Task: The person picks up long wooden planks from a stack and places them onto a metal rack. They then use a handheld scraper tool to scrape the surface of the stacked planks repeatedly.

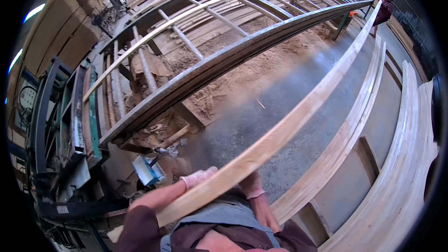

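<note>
Nearest, the L hand [199, 177], in a pale knit glove, holds the long board [261, 151] at its L edge, fingertips hidden; the R hand [253, 188], also gloved, sits under the opp. edge, mostly covered, so can't tell how closed it is. Board slants from under the L arm, past the grey apron [210, 218], up to a co-worker [384, 10] at the far end. Prob. heavy for one person, stiff across but springy lengthwise; sawn faces look dry & grippy, edges may splinter. Best hold: both edges cupped from below, hands apart, w/ support far out. To R, similar pale boards [336, 151] lie in a narrow stack, w/ a wider pile [408, 163] beyond. Floor [284, 163] is smooth grey, sheen in spots. Further off, a metal roller frame [242, 46] w/ round bars stands over loose, crumbly sawdust [266, 67].
</note>
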Motion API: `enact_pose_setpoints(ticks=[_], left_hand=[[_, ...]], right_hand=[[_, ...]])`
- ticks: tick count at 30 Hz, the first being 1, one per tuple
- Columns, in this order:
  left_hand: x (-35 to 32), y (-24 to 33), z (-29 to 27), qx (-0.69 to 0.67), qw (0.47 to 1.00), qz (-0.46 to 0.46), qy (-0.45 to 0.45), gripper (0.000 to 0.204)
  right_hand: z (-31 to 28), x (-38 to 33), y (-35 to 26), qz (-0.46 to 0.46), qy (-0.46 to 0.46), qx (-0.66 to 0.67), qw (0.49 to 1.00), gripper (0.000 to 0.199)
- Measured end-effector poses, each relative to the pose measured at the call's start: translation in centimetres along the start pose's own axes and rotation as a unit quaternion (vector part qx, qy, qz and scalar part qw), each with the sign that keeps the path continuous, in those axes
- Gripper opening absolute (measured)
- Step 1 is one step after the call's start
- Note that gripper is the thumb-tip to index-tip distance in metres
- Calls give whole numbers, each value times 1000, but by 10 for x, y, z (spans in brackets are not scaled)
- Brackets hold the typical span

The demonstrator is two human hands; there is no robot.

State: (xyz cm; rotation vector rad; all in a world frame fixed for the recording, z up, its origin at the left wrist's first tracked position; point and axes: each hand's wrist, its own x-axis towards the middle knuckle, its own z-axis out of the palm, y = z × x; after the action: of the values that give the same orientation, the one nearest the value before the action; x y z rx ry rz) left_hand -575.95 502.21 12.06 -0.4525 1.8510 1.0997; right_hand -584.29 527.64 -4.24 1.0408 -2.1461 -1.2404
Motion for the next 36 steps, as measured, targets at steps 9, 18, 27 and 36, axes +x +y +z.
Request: enact_pose_setpoints(ticks=[9, 18, 27, 36], left_hand=[[-53, 31, -227, 223, 971, -6, 82, 41], [-69, 22, -460, 211, 963, 87, 140, 33], [-12, 9, -589, 208, 974, 60, 66, 35], [13, -51, -633, 141, 989, 50, -5, 37]], right_hand=[[-56, 179, 96, 51, -78, 991, 99, 43], [-92, 428, 141, 38, -38, 997, -47, 60], [-95, 536, 142, 29, -133, 976, -170, 60], [-77, 571, 157, -25, -56, 984, 167, 45]])
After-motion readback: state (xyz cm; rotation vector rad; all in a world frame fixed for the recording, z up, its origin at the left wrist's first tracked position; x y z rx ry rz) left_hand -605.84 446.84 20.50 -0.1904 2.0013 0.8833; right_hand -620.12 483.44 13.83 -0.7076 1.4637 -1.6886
